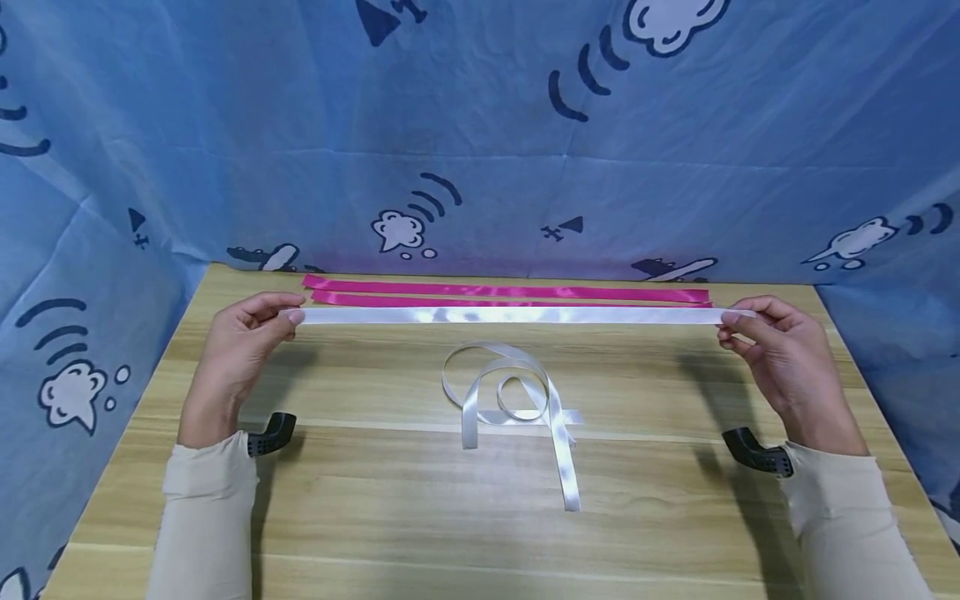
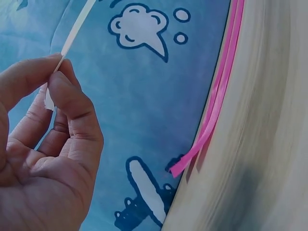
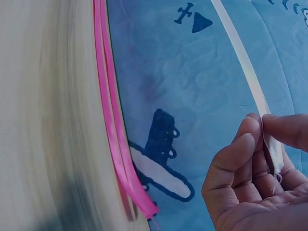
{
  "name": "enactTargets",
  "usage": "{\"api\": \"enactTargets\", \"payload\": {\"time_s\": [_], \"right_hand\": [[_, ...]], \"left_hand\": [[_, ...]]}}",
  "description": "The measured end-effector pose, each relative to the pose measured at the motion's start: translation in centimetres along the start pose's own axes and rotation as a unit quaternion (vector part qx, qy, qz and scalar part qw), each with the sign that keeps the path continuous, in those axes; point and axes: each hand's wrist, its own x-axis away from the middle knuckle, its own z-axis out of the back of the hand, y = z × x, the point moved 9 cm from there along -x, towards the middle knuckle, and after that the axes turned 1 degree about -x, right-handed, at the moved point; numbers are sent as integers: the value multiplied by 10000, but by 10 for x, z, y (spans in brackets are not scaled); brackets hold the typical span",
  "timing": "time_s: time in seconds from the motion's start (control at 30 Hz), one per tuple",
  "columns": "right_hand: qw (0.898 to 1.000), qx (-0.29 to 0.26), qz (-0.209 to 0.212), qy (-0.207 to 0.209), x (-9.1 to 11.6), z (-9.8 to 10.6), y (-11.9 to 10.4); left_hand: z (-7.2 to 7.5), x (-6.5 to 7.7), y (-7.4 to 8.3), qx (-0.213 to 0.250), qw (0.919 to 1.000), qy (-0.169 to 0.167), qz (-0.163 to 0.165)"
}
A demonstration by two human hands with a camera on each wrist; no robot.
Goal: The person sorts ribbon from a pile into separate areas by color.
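A white satin ribbon [image 1: 502, 315] is stretched straight and level above the table between two hands. My left hand [image 1: 243, 346] pinches its left end between thumb and index finger; a short tail pokes past the fingers [image 2: 72, 106] in the left wrist view. The right hand [image 1: 795, 358] pinches the other end, and the ribbon's tail curls into the palm in the right wrist view. Just behind the stretched piece, two pink ribbons [image 1: 510, 292] lie side by side along the table's back edge. Loose white ribbons [image 1: 551, 392] lie coiled and overlapping on the table between the forearms.
The wooden table [image 1: 420, 508] ends at a blue printed curtain [image 1: 495, 108] behind and at both sides. A black wrist mount [image 1: 272, 434] sticks out inward from the left sleeve, and another black mount [image 1: 756, 452] from the right sleeve.
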Motion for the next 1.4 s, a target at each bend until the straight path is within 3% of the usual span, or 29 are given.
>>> {"api": "enactTargets", "payload": {"time_s": [0.4, 0.57, 0.9, 1.17, 1.4], "right_hand": [[9990, 305, -202, 259, -2, 6, 8], [9954, 735, -419, 451, -4, 11, 14], [9823, 1499, -946, 612, -13, 18, 32], [9621, 2290, -1274, 761, -26, 21, 45], [9513, 2603, -1473, 745, -33, 20, 55]], "left_hand": [[7, -4, -8, 136, 9997, 108, 142], [11, -10, -14, -468, 9982, 256, 289], [12, -24, -30, -1437, 9871, 348, 606], [6, -34, -38, -1783, 9813, 230, 689], [0, -44, -46, -2012, 9756, 162, 868]]}}
